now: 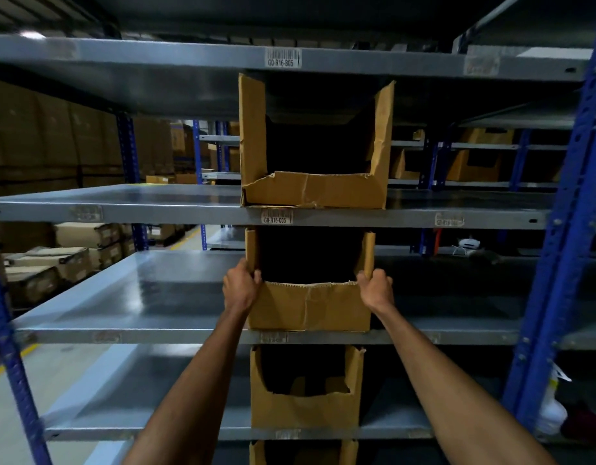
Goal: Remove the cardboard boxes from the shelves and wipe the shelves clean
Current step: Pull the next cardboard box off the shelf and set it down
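Open-fronted cardboard boxes stand one above another on grey metal shelves. The middle box (309,305) sits at the front edge of its shelf (138,297). My left hand (241,285) grips the box's left front corner, and my right hand (376,286) grips its right front corner, fingers curled over the cut edges. Above it an upper box (315,189) stands on the shelf (122,199) labelled C05. Below it a lower box (305,409) rests on a further shelf (138,397), and the top of another box (303,453) shows at the bottom edge.
Blue uprights (565,229) frame the rack on the right and a blue post (8,347) on the left. A white spray bottle (553,414) and a dark red cloth (585,424) lie on the lower right shelf. Stacked cartons (48,263) fill the aisle at left.
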Demonstrator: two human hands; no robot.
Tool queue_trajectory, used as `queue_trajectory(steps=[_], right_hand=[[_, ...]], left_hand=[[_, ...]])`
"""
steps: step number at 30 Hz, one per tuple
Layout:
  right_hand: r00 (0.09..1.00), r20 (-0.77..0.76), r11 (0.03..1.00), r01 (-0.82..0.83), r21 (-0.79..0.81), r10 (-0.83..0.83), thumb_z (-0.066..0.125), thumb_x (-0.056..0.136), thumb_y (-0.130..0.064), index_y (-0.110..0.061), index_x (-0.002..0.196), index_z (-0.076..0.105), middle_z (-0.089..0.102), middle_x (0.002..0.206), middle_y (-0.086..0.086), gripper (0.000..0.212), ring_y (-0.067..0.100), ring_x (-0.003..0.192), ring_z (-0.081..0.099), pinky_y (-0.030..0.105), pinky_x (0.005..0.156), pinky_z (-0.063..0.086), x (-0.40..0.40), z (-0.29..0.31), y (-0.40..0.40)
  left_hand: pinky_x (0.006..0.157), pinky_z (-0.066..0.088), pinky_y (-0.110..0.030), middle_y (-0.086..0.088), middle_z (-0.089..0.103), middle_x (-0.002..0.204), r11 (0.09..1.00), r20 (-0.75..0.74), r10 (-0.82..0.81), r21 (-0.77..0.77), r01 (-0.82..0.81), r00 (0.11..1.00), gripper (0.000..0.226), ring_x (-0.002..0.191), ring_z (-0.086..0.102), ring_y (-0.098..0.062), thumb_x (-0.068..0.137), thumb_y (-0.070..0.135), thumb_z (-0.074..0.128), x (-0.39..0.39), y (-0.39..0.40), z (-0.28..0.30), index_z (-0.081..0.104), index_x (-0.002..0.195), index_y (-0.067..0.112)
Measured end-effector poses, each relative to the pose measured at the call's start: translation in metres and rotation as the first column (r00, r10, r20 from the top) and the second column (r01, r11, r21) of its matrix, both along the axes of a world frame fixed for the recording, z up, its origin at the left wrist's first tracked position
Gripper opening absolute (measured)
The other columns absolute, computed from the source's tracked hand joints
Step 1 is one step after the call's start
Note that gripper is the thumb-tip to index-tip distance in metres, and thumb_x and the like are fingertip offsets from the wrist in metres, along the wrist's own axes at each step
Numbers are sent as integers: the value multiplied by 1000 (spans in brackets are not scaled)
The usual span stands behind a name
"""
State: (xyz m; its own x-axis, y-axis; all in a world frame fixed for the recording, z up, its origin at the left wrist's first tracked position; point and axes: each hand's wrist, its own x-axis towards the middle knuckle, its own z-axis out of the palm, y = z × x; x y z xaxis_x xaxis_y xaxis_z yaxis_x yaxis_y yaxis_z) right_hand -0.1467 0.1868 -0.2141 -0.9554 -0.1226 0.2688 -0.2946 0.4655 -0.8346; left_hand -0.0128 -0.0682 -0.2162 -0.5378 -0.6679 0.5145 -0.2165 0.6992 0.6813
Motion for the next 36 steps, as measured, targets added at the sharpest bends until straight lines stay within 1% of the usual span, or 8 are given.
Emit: queue_trajectory(steps=[6, 10, 14, 17, 19, 24, 28, 36], right_hand=[[999, 34, 999, 3, -55, -1, 53, 102, -36, -8, 100, 53, 54, 113, 17, 28, 22, 78, 54, 36, 65, 48, -4, -2, -2], [998, 28, 994, 51, -98, -49, 50, 94, -63, -5, 130, 52, 60, 120, 21, 68, 38, 108, 58, 46, 88, 49, 22, -9, -1], [828, -499, 961, 276, -33, -255, 32, 102, -52, -16, 132, 52, 64, 117, 9, 50, 28, 91, 65, 40, 75, 49, 65, -62, 3], [745, -667, 947, 231, 224, -24, 43, 99, -35, -20, 106, 61, 67, 82, 0, 24, 21, 61, 64, 33, 58, 51, 88, -129, 3], [829, -518, 877, 76, 474, 209, 53, 92, -26, -24, 101, 57, 65, 78, -2, 10, 21, 66, 65, 35, 58, 55, 96, -166, 1], [884, -48, 550, -245, 798, 464, 63, 85, -17, -18, 151, 35, 40, 149, -1, 72, 23, 138, 36, 39, 114, 30, 88, -228, -11], [911, 13, 418, -202, 886, 411, 64, 89, -21, -17, 156, 24, 30, 157, 2, 78, 25, 146, 24, 47, 118, 16, 76, -254, -16], [855, -105, 482, -181, 858, 508, 53, 92, -19, -22, 117, 62, 60, 120, 0, 27, 24, 117, 50, 41, 96, 30, 105, -256, 3]], left_hand=[[79, 52, -45, -14, 63, 96, 998, 5, -60, 29, 60, 998, 19, 95, 64, -36, 98, 21, 57, 3, 1, 3, 56, 110, 6], [86, 50, -45, -19, 64, 117, 987, -45, -115, 104, 119, 992, 41, 107, 61, -39, 100, 38, 53, 11, 11, -6, 46, 128, 8], [89, 45, -38, -12, 48, 117, 995, -323, 15, -92, -47, 946, 33, 104, 48, -25, 95, 19, 53, 24, 50, -44, 48, 126, 9], [82, 50, -33, -3, 43, 113, 952, -74, -205, -248, 181, 976, 28, 96, 48, -17, 88, 13, 56, 32, 76, -93, 50, 115, 17], [84, 50, -31, -3, 45, 121, 891, 280, -327, -227, 393, 903, 33, 97, 49, -14, 87, 16, 59, 32, 90, -127, 50, 119, 20], [117, 30, -46, -14, 32, 152, 843, 803, -202, -148, 516, 560, 68, 142, 29, -33, 88, 24, 63, 18, 96, -207, 33, 148, 14], [123, 11, -44, -15, 22, 161, 814, 872, -72, -230, 534, 484, 79, 150, 19, -31, 90, 20, 63, 12, 79, -252, 20, 155, 10], [82, 52, -37, -4, 61, 123, 767, 850, -209, -164, 620, 484, 32, 104, 62, -25, 93, 15, 53, 43, 76, -247, 59, 123, 23]])
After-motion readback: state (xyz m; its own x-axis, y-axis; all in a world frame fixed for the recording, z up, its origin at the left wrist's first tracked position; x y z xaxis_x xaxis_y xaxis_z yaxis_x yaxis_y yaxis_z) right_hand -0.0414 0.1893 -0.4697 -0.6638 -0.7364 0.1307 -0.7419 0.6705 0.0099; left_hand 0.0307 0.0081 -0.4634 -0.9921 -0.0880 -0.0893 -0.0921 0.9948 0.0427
